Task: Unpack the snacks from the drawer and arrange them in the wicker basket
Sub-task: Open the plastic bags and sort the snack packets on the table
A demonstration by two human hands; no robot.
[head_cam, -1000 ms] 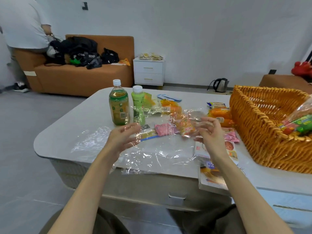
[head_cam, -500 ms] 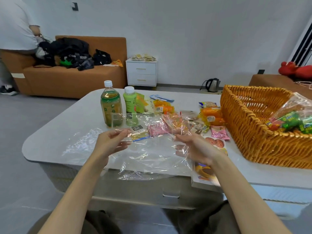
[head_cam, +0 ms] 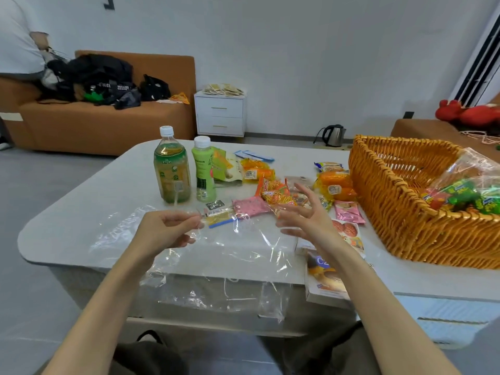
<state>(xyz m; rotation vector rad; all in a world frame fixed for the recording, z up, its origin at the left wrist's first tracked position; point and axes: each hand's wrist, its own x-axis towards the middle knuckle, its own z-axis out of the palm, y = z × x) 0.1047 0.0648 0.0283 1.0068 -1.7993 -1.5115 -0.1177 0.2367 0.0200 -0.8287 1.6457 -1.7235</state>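
Many snacks (head_cam: 276, 196) lie on the table (head_cam: 81, 207) beside the basket (head_cam: 392, 226). Our left hand (head_cam: 165, 231) pinches the clear bag (head_cam: 238, 253); our right hand (head_cam: 303, 215) hovers spread and empty. We judge them light, crinkly and slippery: grip edges.

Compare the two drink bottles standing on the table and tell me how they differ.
The tea bottle is taller and wider than the pale green bottle. The tea bottle is clear at the shoulder and shows yellowish liquid, while the pale green bottle is opaque there. The tea bottle stands left of the pale green bottle. Both are upright, white-capped and side by side.
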